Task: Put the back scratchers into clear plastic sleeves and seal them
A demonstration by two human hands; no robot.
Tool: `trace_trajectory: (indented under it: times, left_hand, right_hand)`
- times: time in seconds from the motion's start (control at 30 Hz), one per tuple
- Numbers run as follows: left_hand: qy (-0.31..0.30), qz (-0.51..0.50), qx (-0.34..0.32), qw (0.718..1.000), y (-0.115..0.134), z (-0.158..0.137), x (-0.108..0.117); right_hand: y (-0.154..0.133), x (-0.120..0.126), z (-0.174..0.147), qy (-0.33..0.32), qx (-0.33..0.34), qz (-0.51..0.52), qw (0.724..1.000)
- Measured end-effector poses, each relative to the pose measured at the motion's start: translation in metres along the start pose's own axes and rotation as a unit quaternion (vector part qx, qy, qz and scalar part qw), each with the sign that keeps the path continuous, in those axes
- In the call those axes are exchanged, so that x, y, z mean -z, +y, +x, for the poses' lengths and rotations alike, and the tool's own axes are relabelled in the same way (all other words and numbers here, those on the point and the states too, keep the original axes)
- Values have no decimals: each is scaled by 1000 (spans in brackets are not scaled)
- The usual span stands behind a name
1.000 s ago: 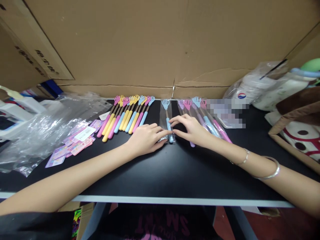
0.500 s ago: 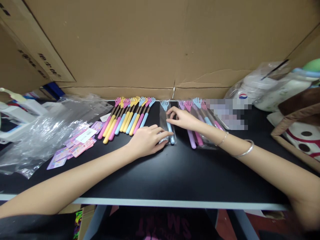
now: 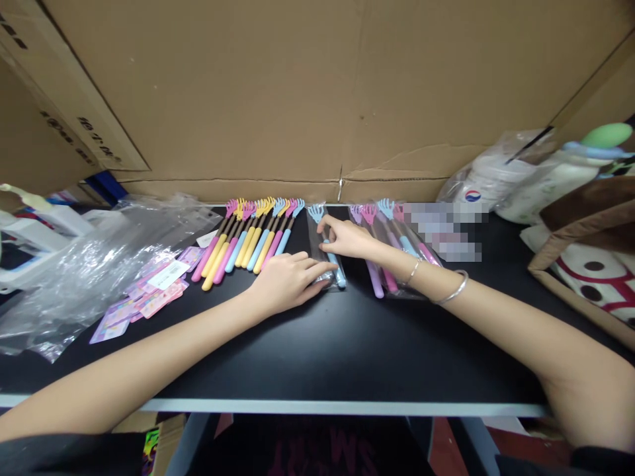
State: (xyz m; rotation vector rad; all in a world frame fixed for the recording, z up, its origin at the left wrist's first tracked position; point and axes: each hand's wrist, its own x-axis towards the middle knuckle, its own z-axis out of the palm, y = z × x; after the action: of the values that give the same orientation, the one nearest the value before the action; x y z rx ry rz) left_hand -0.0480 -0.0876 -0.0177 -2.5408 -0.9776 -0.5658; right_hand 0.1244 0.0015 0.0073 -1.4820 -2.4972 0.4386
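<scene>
A light-blue back scratcher (image 3: 333, 254) with a claw-shaped head lies on the dark table inside a clear plastic bag (image 3: 314, 241). My left hand (image 3: 288, 281) rests at the bag's lower left, its fingers stretched out and the tips touching the bag near the handle. Thumb and index finger of my right hand (image 3: 344, 238) are bent together on the bagged scratcher's shaft, just below the head. Close by on the left is a row of unbagged back scratchers (image 3: 251, 244) with pink, yellow and blue handles. Right of my hands lie several bagged back scratchers (image 3: 376, 277), partly under my right forearm.
Far left, a pile of clear plastic bags (image 3: 94, 264) lies behind printed cards (image 3: 143, 297). A white frame-like object (image 3: 40, 238) stands beside them. At right are a bagged cup (image 3: 489, 182), a bottle (image 3: 560, 178) and a brown-trimmed bag (image 3: 585, 251). Cardboard (image 3: 248, 86) walls the back.
The bagged blue back scratcher leans slightly more, its head further left relative to its handle. My right hand stays at its shaft. The whole view has shifted a little.
</scene>
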Motion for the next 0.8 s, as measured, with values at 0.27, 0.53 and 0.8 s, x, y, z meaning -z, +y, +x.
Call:
trace_trajectory:
  times: [0.27,0.53,0.8]
  left_hand:
    - [62,-20,-36,997,-3,0,3]
    - [109,-25,-69,991,-7,-3,1]
    - [40,-49,-43,997,-6,-3,-8]
  right_hand:
    - [10,2,-8,76,9,95,993]
    - [40,41,-41,132,43,185,973]
    - [84,60,-75,121,8,131,984]
